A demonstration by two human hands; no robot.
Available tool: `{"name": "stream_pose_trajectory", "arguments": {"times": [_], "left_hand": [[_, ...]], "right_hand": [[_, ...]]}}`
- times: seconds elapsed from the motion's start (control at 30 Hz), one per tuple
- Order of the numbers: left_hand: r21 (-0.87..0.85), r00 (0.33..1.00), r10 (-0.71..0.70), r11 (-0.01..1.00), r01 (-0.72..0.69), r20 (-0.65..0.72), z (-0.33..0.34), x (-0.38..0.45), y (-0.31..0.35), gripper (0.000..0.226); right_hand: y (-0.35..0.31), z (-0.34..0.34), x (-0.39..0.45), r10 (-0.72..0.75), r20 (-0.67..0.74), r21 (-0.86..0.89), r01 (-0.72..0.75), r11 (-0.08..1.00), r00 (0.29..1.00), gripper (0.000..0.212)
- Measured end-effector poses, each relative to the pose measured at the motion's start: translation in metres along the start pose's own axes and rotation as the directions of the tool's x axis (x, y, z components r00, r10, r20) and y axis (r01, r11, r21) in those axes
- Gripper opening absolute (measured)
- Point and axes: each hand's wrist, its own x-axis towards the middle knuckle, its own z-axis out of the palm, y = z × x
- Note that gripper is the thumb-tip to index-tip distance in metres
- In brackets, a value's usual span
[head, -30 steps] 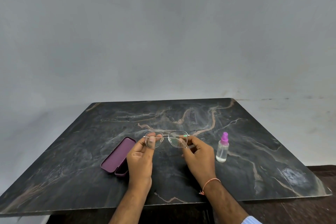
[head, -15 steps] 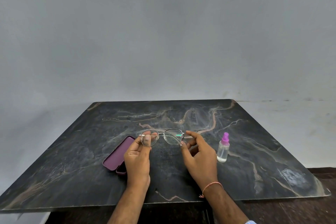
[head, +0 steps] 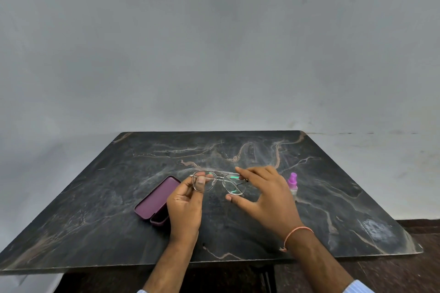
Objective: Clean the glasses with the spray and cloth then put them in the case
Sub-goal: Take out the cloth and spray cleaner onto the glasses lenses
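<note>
One pair of glasses (head: 219,183), one open purple case (head: 156,200) and one spray bottle (head: 292,183) are counted on one dark marbled bench (head: 95,197). Two hands are seen, left (head: 184,207) and right (head: 269,195), with one wrist thread (head: 294,233).

Left hand (head: 184,207) pinches the glasses (head: 219,182) above the open case (head: 156,198); right hand (head: 266,197) spreads beside them.

Left hand (head: 184,204): raised above the surface, forearm entering from the lower edge, thumb and fingers curled and pinching the thin metal-framed glasses (head: 217,182) at their left lens. Right hand (head: 266,197): fingers spread and nearly straight, index tip and thumb at the right lens rim; thin orange wrist cord (head: 294,235) worn.
</note>
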Motion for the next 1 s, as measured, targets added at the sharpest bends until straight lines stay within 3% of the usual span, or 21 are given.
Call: {"name": "stream_pose_trajectory", "arguments": {"times": [0.13,0.27,0.47,0.7,0.93,1.0], "left_hand": [[0.059,0.998,0.059,0.996,-0.06,0.012,0.001,-0.002,0.009,0.016],[0.159,0.982,0.151,0.973,-0.168,0.115,-0.004,0.0,0.017,0.017],[0.346,0.923,0.286,0.865,-0.364,0.257,-0.015,0.011,0.039,0.019],[0.404,0.747,0.52,0.63,-0.663,0.414,-0.022,0.027,0.061,0.015],[0.439,0.547,0.592,0.332,-0.835,0.592,-0.033,0.036,0.075,0.026],[0.451,0.486,0.595,0.22,-0.865,0.64,-0.037,0.041,0.075,0.019]], "right_hand": [[-0.003,-0.013,0.004,-0.065,-0.032,-0.027,0.064,0.998,0.997,0.063],[-0.009,-0.025,0.009,-0.068,-0.042,0.038,0.069,0.997,0.997,0.059],[-0.014,-0.038,0.011,-0.055,-0.06,0.102,0.061,0.993,0.997,0.056],[-0.019,-0.047,0.009,-0.026,-0.134,0.209,0.054,0.976,0.991,0.052],[-0.016,-0.055,0.001,-0.05,-0.13,0.232,0.079,0.97,0.99,0.053],[-0.015,-0.057,0.0,-0.053,-0.127,0.237,0.082,0.968,0.99,0.054]]}}
